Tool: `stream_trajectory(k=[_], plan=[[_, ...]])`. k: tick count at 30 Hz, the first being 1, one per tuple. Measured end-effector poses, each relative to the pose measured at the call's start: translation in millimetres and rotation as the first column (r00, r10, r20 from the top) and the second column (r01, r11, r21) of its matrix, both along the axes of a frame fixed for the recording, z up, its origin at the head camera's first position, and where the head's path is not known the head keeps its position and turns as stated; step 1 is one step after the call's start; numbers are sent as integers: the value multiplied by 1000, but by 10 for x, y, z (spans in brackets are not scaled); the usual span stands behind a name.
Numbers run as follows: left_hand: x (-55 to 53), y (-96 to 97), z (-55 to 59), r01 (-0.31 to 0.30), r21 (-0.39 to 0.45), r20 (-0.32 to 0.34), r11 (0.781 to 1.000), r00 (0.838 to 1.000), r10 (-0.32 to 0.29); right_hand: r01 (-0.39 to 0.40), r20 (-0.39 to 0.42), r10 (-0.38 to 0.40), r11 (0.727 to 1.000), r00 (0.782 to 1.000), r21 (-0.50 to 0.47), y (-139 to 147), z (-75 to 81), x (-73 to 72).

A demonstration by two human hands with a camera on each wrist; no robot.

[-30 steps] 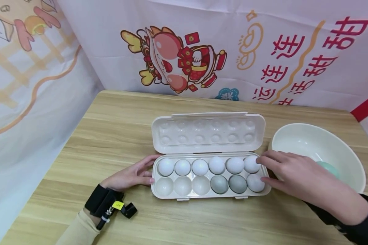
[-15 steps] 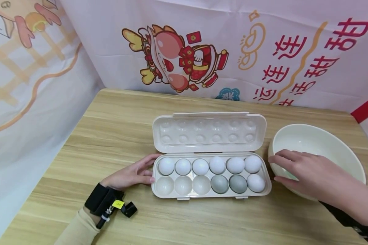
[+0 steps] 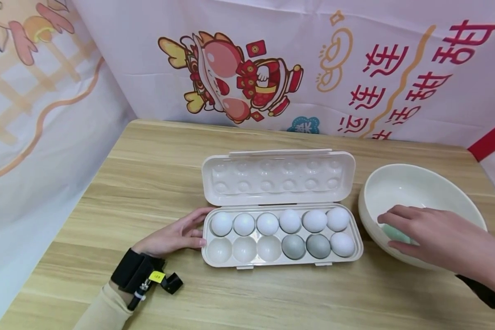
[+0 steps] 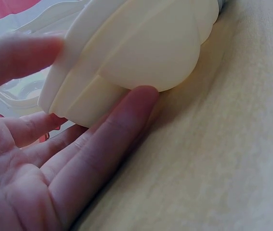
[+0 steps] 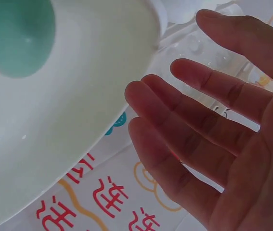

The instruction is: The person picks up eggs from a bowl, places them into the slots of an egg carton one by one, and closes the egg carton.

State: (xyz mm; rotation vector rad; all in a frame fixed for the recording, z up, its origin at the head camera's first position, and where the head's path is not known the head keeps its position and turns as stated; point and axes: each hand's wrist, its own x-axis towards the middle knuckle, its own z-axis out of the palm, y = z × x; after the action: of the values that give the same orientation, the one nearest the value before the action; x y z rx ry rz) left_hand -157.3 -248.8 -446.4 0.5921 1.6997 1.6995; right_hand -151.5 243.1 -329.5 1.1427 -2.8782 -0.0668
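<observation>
A white plastic egg carton (image 3: 269, 250) lies with its lid (image 3: 278, 181) raised at the back. White eggs (image 3: 290, 221) fill its far row; at the right of the near row are two grey-green eggs (image 3: 318, 246) and one white egg (image 3: 342, 244), and three cups on the left are bare. My left hand (image 3: 171, 236) touches the carton's left end with extended fingers (image 4: 102, 154). Over the cream bowl (image 3: 400, 183) hovers my right hand (image 3: 441, 233), fingers spread and holding nothing. A mint-green egg (image 5: 20, 38) lies in the bowl, partly covered by that hand in the head view.
A wooden table (image 3: 156, 169) carries the carton and bowl, the bowl standing close to the carton's right end. Behind the table hangs a printed cloth (image 3: 305, 27) with cartoon figures and red characters. Another printed cloth (image 3: 78, 137) borders the left side.
My right hand has left the white egg at the near row's right end and moved right, over the bowl. My left hand stays at the carton's left end.
</observation>
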Motion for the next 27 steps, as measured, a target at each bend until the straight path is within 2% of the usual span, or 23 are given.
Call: stream_trajectory(k=[10,16,19,25,27], plan=[[10,-14,2,-6,4,7,1000,1000,6,95,106,-107,989,989,112,187,-43,-5],[19,-15,14,-12,4,12,1000,1000,12,103,132,-121,986,984,129,277,-51,-48],[20,-13,16,-12,6,13,1000,1000,12,100,172,-122,986,977,130,319,-58,-82],[7,-14,2,-4,17,12,1000,1000,4,123,304,-160,983,939,138,414,-80,-185],[3,-12,-2,-2,16,13,1000,1000,2,147,367,-200,975,908,166,432,-83,-225]])
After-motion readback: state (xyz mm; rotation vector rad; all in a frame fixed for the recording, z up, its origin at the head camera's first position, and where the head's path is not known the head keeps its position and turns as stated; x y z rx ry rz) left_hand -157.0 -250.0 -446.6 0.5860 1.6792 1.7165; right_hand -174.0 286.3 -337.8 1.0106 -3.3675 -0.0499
